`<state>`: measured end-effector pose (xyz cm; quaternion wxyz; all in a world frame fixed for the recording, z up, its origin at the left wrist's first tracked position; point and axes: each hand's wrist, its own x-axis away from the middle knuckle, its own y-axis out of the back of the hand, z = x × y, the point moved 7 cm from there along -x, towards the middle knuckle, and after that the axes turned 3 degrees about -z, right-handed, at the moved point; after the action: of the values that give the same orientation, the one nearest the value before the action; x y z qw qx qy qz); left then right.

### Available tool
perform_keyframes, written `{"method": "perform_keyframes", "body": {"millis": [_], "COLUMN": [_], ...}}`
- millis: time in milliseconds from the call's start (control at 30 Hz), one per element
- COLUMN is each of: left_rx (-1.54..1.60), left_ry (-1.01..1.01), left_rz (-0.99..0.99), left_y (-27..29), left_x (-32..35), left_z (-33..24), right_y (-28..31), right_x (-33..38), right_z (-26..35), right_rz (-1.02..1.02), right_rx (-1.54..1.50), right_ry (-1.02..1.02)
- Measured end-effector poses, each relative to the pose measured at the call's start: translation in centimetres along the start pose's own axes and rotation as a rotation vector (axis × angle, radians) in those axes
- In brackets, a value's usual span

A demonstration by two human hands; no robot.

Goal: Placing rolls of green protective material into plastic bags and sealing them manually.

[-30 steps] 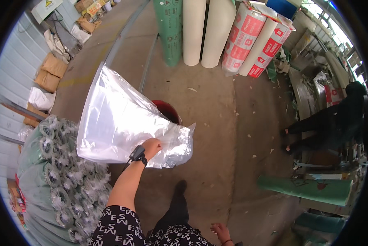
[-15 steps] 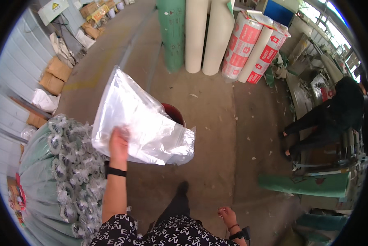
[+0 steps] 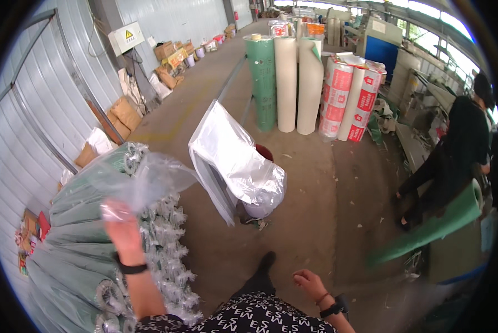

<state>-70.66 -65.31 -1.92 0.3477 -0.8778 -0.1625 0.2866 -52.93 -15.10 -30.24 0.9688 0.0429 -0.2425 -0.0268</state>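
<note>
My left hand (image 3: 121,222), smeared by motion, is closed on a clear plastic bag (image 3: 159,176) that trails to the right from it. It is above a stack of green rolls wrapped in clear film (image 3: 71,222), their gathered film ends facing right. A pile of shiny plastic bags (image 3: 229,152) is draped over a stand ahead, its front end hanging over a pale bucket (image 3: 260,210). A dark red container (image 3: 264,151) shows partly behind the pile. My right hand (image 3: 311,286) hangs low by my body, fingers loosely curled, with nothing visible in it.
Upright rolls stand ahead: a green roll (image 3: 261,83), cream rolls (image 3: 286,83) and red-and-white wrapped rolls (image 3: 336,100). A person in dark clothes (image 3: 454,139) stands at the right by a slanting green roll (image 3: 437,225). Brown sacks (image 3: 125,112) line the left wall.
My left hand has moved left from the shiny pile, drawing a clear bag away with it. The view has tilted up. The green roll at right now slants upward.
</note>
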Motion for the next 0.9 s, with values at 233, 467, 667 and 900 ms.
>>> {"method": "perform_keyframes", "body": {"millis": [233, 467, 667, 900], "left_rx": [-0.422, -0.202, -0.260, -0.182], "left_ry": [0.426, 0.480, 0.506, 0.688], "left_rz": [0.639, 1.058, 1.264, 1.250], "left_y": [-20.1, -27.3, -30.3, -34.5], "left_x": [23.6, 33.6, 38.4, 42.1], "left_z": [9.3, 10.0, 15.0, 23.6], "right_y": [4.3, 7.3, 11.6, 20.4], "right_x": [15.1, 24.7, 23.4, 17.1], "right_z": [18.1, 24.1, 18.1, 10.4], "right_rz": [-0.324, -0.615, -0.724, -0.547], "right_rx": [-0.217, 0.299, 0.353, -0.473], "right_ry": [0.672, 0.935, 0.784, 0.366]}}
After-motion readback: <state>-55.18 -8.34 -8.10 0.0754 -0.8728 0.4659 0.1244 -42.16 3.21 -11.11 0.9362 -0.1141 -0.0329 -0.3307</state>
